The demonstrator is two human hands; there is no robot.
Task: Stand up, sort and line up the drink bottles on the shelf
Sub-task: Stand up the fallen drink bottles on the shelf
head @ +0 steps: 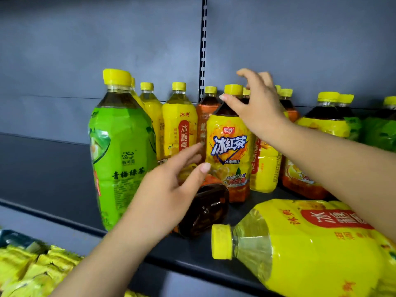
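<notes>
An upright iced black tea bottle (230, 146) with a yellow label stands mid-shelf. My right hand (255, 103) hovers at its neck and cap, fingers spread, thumb touching the shoulder. My left hand (171, 189) is open over a dark tea bottle (205, 209) lying on its side with its base toward me. A large green tea bottle (120, 146) stands at the left. A yellow pear drink bottle (300, 243) lies on its side at the front right, cap pointing left. Upright yellow bottles (179, 125) stand behind.
More upright bottles (325, 121) stand at the right, with green-labelled ones (379, 131) at the far right. The dark shelf (53, 168) extends to the left. Yellow packets (32, 273) lie on the lower shelf at bottom left. A slotted upright (203, 50) runs up the back panel.
</notes>
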